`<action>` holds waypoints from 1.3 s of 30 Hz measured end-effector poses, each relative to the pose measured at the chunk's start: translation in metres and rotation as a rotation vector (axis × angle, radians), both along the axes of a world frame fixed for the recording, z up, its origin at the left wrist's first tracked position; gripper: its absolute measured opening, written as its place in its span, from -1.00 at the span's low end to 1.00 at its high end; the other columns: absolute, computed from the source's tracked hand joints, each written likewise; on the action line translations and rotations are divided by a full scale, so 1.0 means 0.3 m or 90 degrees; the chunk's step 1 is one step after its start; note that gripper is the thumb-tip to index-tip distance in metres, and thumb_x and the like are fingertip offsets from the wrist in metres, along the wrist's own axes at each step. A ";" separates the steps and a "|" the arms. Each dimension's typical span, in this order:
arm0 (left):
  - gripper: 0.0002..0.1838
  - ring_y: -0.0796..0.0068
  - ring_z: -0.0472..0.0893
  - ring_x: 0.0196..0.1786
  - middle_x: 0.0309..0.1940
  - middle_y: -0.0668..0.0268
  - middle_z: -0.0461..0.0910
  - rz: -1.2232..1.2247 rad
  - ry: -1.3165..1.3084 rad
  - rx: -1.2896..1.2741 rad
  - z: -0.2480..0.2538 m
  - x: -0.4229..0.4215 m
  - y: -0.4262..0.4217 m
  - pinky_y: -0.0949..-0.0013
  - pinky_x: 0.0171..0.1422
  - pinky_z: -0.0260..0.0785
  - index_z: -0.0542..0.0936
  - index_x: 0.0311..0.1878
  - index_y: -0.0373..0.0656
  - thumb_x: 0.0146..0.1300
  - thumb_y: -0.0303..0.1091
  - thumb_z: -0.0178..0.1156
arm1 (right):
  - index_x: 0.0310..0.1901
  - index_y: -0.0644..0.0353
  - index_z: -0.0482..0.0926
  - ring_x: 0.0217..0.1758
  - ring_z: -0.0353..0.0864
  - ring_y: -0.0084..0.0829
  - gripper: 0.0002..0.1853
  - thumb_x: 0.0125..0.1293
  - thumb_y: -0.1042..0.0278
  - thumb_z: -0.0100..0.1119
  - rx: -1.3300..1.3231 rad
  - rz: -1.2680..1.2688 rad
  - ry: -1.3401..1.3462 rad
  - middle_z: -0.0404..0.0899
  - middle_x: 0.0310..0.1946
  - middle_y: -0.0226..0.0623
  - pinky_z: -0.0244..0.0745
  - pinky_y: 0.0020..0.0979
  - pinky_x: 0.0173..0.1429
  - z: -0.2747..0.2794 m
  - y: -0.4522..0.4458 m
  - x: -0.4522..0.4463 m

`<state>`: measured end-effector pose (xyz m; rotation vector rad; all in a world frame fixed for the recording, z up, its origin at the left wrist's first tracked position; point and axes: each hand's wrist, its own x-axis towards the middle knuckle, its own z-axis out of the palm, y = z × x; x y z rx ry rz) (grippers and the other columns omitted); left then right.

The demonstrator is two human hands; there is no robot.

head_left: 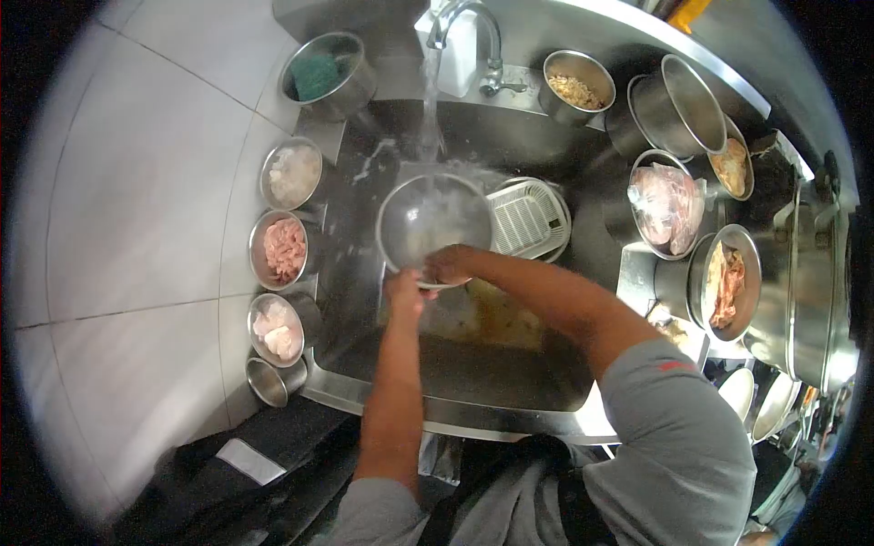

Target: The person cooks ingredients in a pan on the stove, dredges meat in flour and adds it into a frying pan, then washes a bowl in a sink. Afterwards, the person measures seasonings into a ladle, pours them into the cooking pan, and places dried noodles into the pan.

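Observation:
A round metal bowl (432, 196) is in the sink, just nearer to me than the stream of running water (430, 109). My left hand (405, 289) grips the bowl's near rim, its fingers closed there. Right beside it, my right hand (451, 264) is curled at the near inner side of the bowl. Whatever its fingers hold, if anything, is hidden. Touching the bowl's right side is a white slotted plastic basket (528, 218).
Water runs from the faucet (469, 9). Metal pots line both sides, one with a green scouring pad (315, 76), others with pink meat strips (285, 249), pale meat (278, 329) and bagged meat (669, 205). The sink's front edge (455, 420) lies beneath my forearms.

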<state>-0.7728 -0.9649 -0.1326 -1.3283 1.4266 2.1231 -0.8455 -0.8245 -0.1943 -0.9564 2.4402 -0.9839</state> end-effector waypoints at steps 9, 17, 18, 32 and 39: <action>-0.71 0.12 0.61 -0.50 -0.35 -0.01 0.52 0.010 0.082 -0.014 0.027 -0.027 0.036 0.28 -0.59 0.52 0.40 -0.15 -0.52 0.16 -0.46 0.12 | -0.10 0.21 0.58 0.05 0.55 -0.16 -0.71 0.21 0.28 0.07 0.023 -0.120 0.104 0.54 0.04 -0.09 0.43 -0.16 0.12 -0.435 0.015 -0.252; -0.76 0.05 0.51 -0.48 -0.26 -0.07 0.46 0.054 0.078 0.063 0.071 -0.025 0.183 0.19 -0.57 0.33 0.32 -0.09 -0.41 0.20 -0.50 -0.03 | 0.08 0.14 0.53 0.15 0.49 -0.20 -0.57 0.16 0.26 0.04 0.180 -0.266 0.088 0.51 0.10 -0.12 0.34 -0.20 0.25 0.130 0.020 -0.137; -0.75 0.02 0.52 -0.44 -0.22 -0.07 0.46 -0.048 0.085 0.080 0.086 -0.028 0.231 0.17 -0.53 0.36 0.34 -0.07 -0.41 0.21 -0.49 -0.04 | 0.07 0.13 0.55 0.15 0.50 -0.22 -0.58 0.15 0.28 0.04 0.179 -0.255 0.112 0.52 0.09 -0.10 0.34 -0.20 0.26 0.138 0.047 -0.105; -0.68 0.17 0.53 -0.55 -0.32 -0.01 0.51 0.127 0.005 0.069 0.115 0.000 0.121 0.30 -0.60 0.41 0.34 0.04 -0.40 0.20 -0.53 -0.06 | -0.24 0.17 0.68 -0.06 0.61 -0.12 -0.79 0.08 0.35 0.20 0.261 0.234 0.013 0.64 -0.18 -0.09 0.50 -0.19 0.01 -0.032 0.111 -0.076; -0.48 0.25 0.58 -0.51 -0.21 0.05 0.55 -0.076 0.162 -0.166 0.307 -0.031 0.070 0.34 -0.64 0.47 0.30 0.26 -0.26 0.17 -0.54 -0.03 | -0.10 0.25 0.56 0.08 0.42 -0.15 -0.72 0.10 0.47 0.16 0.177 -0.435 0.468 0.48 -0.09 -0.12 0.39 -0.16 0.10 0.745 0.339 -0.360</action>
